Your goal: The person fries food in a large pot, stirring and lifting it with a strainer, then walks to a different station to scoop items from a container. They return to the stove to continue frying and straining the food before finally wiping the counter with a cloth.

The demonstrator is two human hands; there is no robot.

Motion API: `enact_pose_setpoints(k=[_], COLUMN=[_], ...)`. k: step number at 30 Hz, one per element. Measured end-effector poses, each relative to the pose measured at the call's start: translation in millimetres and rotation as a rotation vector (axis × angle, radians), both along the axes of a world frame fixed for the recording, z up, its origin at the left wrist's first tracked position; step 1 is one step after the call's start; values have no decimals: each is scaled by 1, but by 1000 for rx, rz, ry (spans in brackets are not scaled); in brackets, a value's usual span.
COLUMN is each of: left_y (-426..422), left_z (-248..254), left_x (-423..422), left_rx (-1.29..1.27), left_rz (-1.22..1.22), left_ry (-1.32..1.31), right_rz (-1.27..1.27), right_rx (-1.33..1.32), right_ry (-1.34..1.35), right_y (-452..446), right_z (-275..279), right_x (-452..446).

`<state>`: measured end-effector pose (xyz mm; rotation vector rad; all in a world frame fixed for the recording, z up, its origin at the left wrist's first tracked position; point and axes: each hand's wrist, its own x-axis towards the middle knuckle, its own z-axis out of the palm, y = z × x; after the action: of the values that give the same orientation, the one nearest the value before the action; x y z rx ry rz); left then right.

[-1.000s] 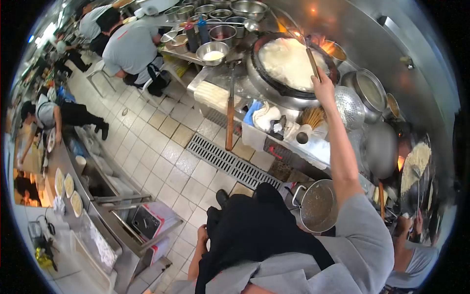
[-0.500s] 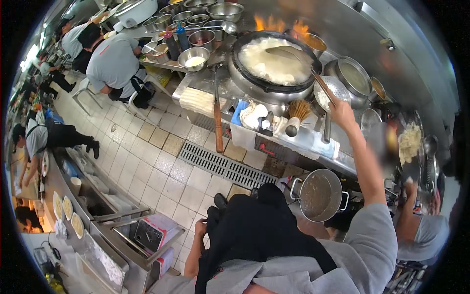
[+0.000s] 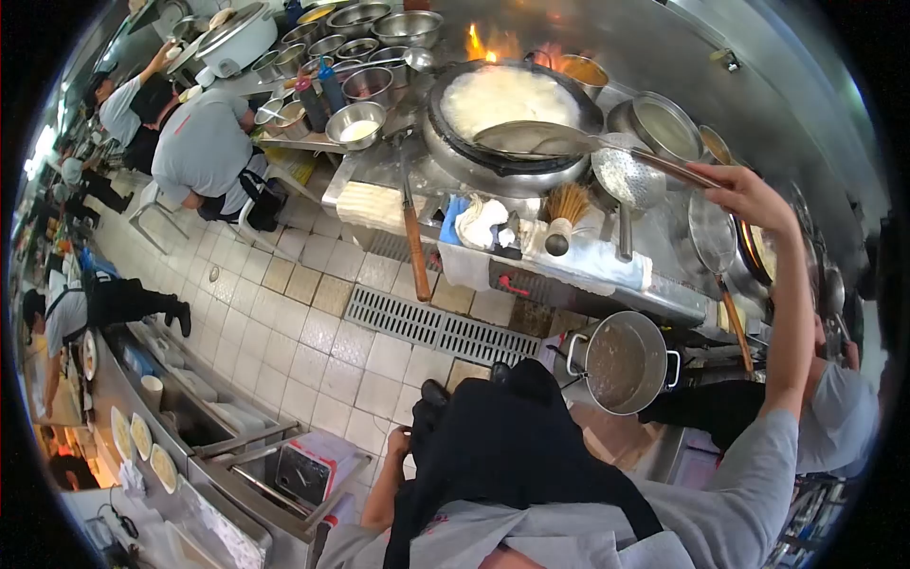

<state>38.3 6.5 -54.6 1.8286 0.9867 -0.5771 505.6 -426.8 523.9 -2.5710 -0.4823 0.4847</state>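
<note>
My right hand (image 3: 754,197) is closed round the handle of a wok spatula (image 3: 536,138). The broad metal blade is tilted over the near rim of the wok (image 3: 439,123). Pale, frothy liquid (image 3: 512,98) fills the wok, and flames rise behind it. Low beside my dark apron is my left hand (image 3: 399,442), its fingers curled; anything inside them is hidden. A perforated skimmer (image 3: 629,177) rests to the right of the wok. Below it on the stove's front ledge lie a bamboo brush (image 3: 566,213) and white cloths (image 3: 482,223).
A second wooden-handled tool (image 3: 413,228) sticks out past the stove edge. Several metal bowls (image 3: 368,85) stand at the back left. A large pot (image 3: 626,362) sits low on my right. Co-workers sit and stand at left; another person's sleeve (image 3: 838,417) is at right.
My right hand has moved right and slightly up, drawing the spatula blade from the wok's middle to its near rim. At right, the co-worker's blurred pan has gone from its earlier place.
</note>
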Motion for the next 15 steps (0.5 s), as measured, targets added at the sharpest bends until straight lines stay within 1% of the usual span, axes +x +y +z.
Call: enact_pose_setpoints(k=[2,5,6,8,9,10,12,13,14,15], left_y=[-2,2,0,0,2,6,13,10,5,7], left_z=[19,17,38,34,29,11,-42,-20,7,-1], left_x=[12,16,23,21,17,9,-16,-6,1,-2], left_rx=[-48,-29,88,56,40,37,0,-18,88,93], left_rz=[44,16,-126,-63,-32,-64,-25,-6,-150,-149], left_ry=[19,46,3,15,20,23,10,4,37,16], right_rz=[-31,-38,-52,-80,-91,-103,-117,-120,-124,-146], right_rx=[-3,77,87,109,150,190,257,284,311,338], right_ry=[52,99,106,120,116,112,81,54,27,25], right_y=[9,21,25,33,39,45,61,71,81,91], right_z=[-14,-44,-54,-74,-85,-97,-115,-123,-129,-134], right_x=[4,13,14,12,10,7,-2,-7,-12,-17])
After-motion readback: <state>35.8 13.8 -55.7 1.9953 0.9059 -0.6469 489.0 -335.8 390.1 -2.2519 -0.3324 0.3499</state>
